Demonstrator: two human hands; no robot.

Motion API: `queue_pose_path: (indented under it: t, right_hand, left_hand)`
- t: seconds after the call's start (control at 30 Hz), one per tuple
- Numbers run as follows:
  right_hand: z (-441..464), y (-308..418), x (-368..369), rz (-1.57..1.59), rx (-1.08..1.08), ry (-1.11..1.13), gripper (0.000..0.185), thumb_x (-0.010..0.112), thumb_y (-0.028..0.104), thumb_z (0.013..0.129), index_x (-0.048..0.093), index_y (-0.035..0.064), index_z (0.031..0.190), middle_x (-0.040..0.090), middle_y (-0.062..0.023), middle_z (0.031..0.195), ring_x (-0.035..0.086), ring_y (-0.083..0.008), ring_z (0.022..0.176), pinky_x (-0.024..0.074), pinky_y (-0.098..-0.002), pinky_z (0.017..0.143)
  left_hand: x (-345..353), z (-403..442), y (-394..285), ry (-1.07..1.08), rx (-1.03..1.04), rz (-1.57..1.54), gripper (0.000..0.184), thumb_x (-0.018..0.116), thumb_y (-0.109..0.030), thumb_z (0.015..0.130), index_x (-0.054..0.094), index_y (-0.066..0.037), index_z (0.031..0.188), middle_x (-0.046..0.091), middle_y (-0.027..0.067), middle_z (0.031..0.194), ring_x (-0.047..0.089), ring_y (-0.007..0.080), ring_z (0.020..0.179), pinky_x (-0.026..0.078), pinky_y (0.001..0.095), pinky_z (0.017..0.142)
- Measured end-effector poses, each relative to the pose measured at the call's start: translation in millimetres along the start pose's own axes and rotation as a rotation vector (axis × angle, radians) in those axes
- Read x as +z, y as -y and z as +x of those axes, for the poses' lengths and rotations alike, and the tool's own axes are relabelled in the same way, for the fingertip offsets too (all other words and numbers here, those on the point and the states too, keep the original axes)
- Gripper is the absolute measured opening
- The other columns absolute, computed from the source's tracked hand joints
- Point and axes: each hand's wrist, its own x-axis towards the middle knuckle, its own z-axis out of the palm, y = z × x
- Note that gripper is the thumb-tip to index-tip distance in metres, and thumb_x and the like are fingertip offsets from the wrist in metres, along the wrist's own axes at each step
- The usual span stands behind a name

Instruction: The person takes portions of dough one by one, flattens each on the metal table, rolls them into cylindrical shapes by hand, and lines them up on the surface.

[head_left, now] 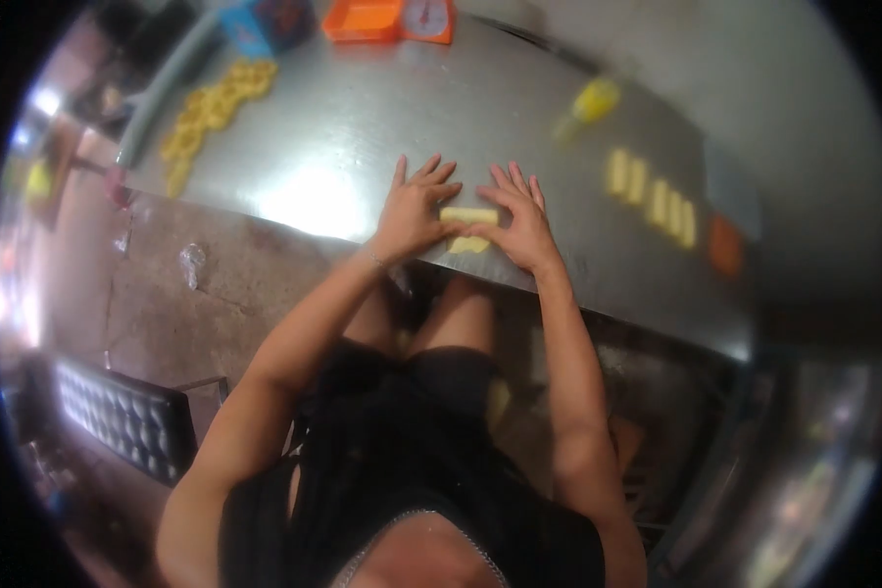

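A pale yellow roll of what looks like dough (469,215) lies crosswise at the near edge of the metal table (402,118), with a flat flap of the same material (468,245) on its near side. My left hand (418,209) is at the roll's left end, thumb and index finger touching it and the other fingers spread. At the right end, my right hand (519,216) holds the roll in the same way, its other fingers spread. Both thumbs lie along the near side of the roll, between it and the flap.
Several yellow pieces (209,110) lie at the table's left. Toward the back stand a blue box (255,24), an orange tray (363,18) and an orange scale (425,18). A yellow bottle (595,100) and several pale rolls (660,202) are on the right.
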Motion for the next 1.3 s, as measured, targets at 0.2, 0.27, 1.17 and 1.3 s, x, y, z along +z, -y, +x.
queue_pose_path:
  t: [0.2,0.27,1.17,1.3]
  right_hand:
    - [-6,2,-6,-0.032,-0.003,0.116,0.054,0.093,0.035,0.077,0.080,0.0174,0.126,0.054,-0.0109,0.163,0.027,-0.0342,0.164,0.0059,-0.0547,0.134]
    - [-6,7,-2,0.034,0.040,0.050,0.046,0.093,0.036,0.076,0.084,0.0164,0.116,0.054,-0.0108,0.164,0.026,-0.0357,0.164,0.0059,-0.0546,0.135]
    - [-37,23,-10,-0.047,-0.022,0.152,0.051,0.095,0.035,0.075,0.082,0.0152,0.120,0.054,-0.0085,0.164,0.028,-0.0350,0.164,0.0090,-0.0568,0.134]
    - [-40,22,-1,-0.014,0.018,0.091,0.047,0.095,0.035,0.075,0.083,0.0164,0.117,0.055,-0.0082,0.164,0.027,-0.0347,0.164,0.0074,-0.0564,0.134]
  left_hand:
    - [-18,-1,-6,0.206,0.004,-0.098,0.055,0.091,-0.050,0.074,0.084,-0.020,0.119,0.068,0.0091,0.148,0.039,0.0329,0.159,0.005,0.0689,0.131]
    - [-10,-3,-7,0.136,-0.014,-0.083,0.051,0.089,-0.052,0.075,0.086,-0.020,0.114,0.068,0.0086,0.149,0.039,0.0325,0.158,0.006,0.0691,0.131]
    - [-22,-29,-21,0.195,0.111,-0.007,0.052,0.088,-0.048,0.079,0.082,-0.016,0.120,0.069,0.0027,0.147,0.038,0.0320,0.159,0.008,0.0700,0.131]
    - [-17,-32,-25,0.200,0.089,-0.012,0.047,0.088,-0.048,0.079,0.084,-0.020,0.117,0.068,0.0014,0.148,0.038,0.0324,0.159,0.007,0.0708,0.130]
